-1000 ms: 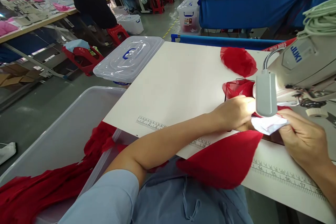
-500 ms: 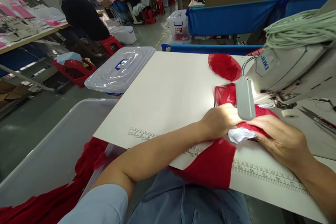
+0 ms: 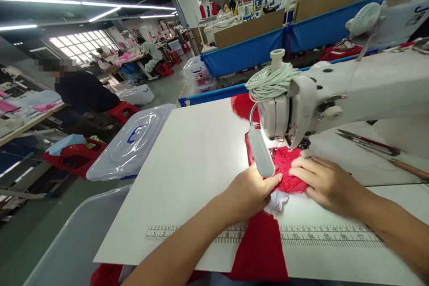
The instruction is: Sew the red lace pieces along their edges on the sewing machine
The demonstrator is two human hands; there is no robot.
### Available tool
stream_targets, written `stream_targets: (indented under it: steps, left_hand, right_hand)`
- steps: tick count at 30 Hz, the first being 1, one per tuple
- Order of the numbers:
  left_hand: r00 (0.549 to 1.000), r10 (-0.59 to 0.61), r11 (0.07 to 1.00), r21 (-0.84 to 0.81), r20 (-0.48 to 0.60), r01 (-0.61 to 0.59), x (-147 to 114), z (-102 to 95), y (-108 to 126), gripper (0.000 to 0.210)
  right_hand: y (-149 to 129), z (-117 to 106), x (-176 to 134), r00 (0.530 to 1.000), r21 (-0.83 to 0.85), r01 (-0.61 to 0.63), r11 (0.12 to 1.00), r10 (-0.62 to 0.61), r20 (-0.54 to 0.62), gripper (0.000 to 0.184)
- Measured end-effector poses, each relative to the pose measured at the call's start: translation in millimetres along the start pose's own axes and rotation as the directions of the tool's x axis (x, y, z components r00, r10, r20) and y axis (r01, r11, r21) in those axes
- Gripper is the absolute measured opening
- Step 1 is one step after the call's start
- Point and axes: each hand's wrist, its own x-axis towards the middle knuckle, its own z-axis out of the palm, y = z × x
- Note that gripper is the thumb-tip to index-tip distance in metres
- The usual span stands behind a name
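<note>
Between the left hand and the right hand, the lacy red fabric lies under the sewing machine, probably steadied from both sides so it stays flat. Left's half-curled, thumb at the fabric, right's loosely bent with fingertips on it, can't tell if either's actually pinching. The lamp right by the left hand presumably lights that spot.

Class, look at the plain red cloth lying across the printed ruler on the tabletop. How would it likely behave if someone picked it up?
The red cloth would probably flop, since it lies flat over the ruler without standing up. It is likely light for its size, as its edges look thin. Being flat on the tabletop, it seems unlikely to roll.
</note>
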Motion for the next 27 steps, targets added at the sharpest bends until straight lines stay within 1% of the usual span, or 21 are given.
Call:
stream_targets:
  steps: [2, 4, 5, 7, 9, 12, 16, 17, 20, 24, 27]
  left_hand:
    - [0.998, -0.012, 1.0, -0.021, 0.062, 0.013, -3, -9.2, 3, 0.033]
    - [0.993, -0.026, 1.0, -0.011, 0.113, 0.027, -4, -14.8, 6, 0.052]
    - [0.992, -0.031, 0.999, -0.001, 0.12, 0.032, -4, -16.0, 8, 0.064]
    - [0.995, -0.042, 0.999, 0.019, 0.088, 0.04, -4, -15.6, 10, 0.086]
    - [0.999, -0.045, 0.999, 0.027, 0.018, 0.044, -3, -13.4, 13, 0.097]
    - [0.996, -0.04, 0.998, 0.045, -0.074, 0.043, -1, -10.4, 15, 0.097]
    - [0.991, -0.019, 0.996, 0.08, -0.132, 0.029, -1, -9.5, 16, 0.094]
    - [0.99, -0.015, 0.996, 0.085, -0.14, 0.028, -1, -9.5, 16, 0.093]
    - [0.989, -0.014, 0.996, 0.088, -0.148, 0.027, -2, -9.4, 15, 0.092]
    - [0.992, -0.019, 0.996, 0.088, -0.121, 0.03, -2, -8.5, 14, 0.094]
    - [0.994, -0.02, 0.995, 0.096, -0.111, 0.031, -2, -7.6, 13, 0.095]
  right_hand:
    - [1, 3, -2, 1.0, 0.015, -0.022, 1.0, 0.022, -0.006, 0.034]
    - [1, 5, -4, 1.0, 0.016, -0.029, 0.999, 0.029, -0.001, 0.033]
    - [2, 6, -4, 1.0, 0.015, -0.03, 0.999, 0.03, -0.003, 0.032]
    - [2, 6, -5, 0.999, 0.014, -0.03, 0.999, 0.03, -0.013, 0.032]
    - [1, 5, -4, 0.999, 0.015, -0.033, 0.999, 0.034, -0.016, 0.033]
    - [0, 2, -1, 0.999, 0.006, -0.03, 1.0, 0.03, -0.027, 0.033]
    - [-1, -4, 4, 1.0, -0.017, 0.01, 1.0, -0.01, 0.008, 0.034]
    - [-1, -4, 5, 1.0, -0.023, 0.012, 1.0, -0.012, 0.001, 0.035]
    - [-1, -6, 7, 1.0, -0.031, 0.009, 0.999, -0.01, -0.029, 0.035]
    - [0, -7, 7, 1.0, -0.03, 0.025, 0.999, -0.025, 0.014, 0.035]
    - [1, -5, 6, 1.0, -0.036, 0.012, 0.999, -0.012, 0.0, 0.034]
